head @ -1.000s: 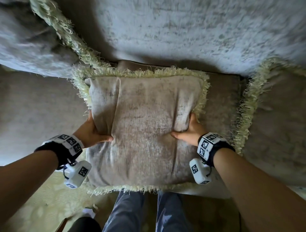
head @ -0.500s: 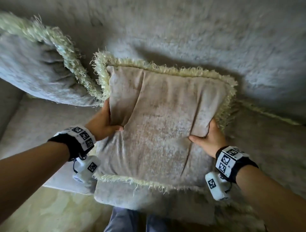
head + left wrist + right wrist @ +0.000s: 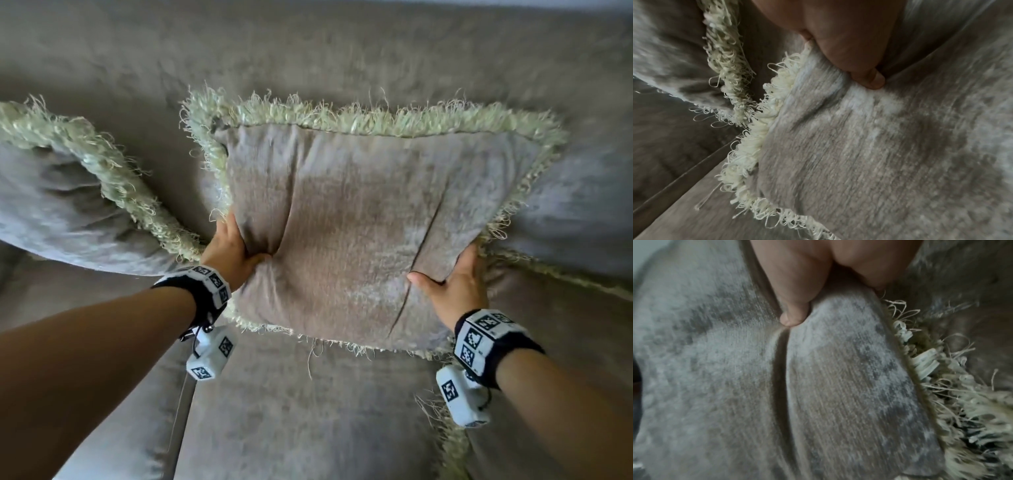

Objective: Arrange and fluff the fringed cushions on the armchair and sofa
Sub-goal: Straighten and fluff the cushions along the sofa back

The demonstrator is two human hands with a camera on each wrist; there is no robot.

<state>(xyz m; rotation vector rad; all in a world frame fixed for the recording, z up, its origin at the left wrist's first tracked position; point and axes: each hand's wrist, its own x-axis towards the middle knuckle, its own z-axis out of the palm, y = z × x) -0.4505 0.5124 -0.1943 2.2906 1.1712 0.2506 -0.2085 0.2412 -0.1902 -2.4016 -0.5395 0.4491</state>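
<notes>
cushion: taupe w/ pale green fringe (image 3: 346, 236), held up against sofa back (image 3: 342, 51), above seat (image 3: 291, 411); lower fringe hangs clear of seat, can't tell if top edge touches the back
L hand: (image 3: 233, 251) grips cushion's left edge, thumb (image 3: 869, 79) dug into front face, other fingers hidden behind; fabric dimples + creases at thumb
R hand: (image 3: 455, 284) grips right edge, thumb (image 3: 793, 316) pressed on front, rest of fingers round the edge; long vertical fold runs down from thumb tip
2nd cushion: (image 3: 68, 202) same fabric + fringe, leans on sofa back at left, its fringe just beside L hand
3rd fringe edge: (image 3: 561, 274) lies right of R hand, partly under held cushion
wrists: black bands w/ marker blocks, both
</notes>
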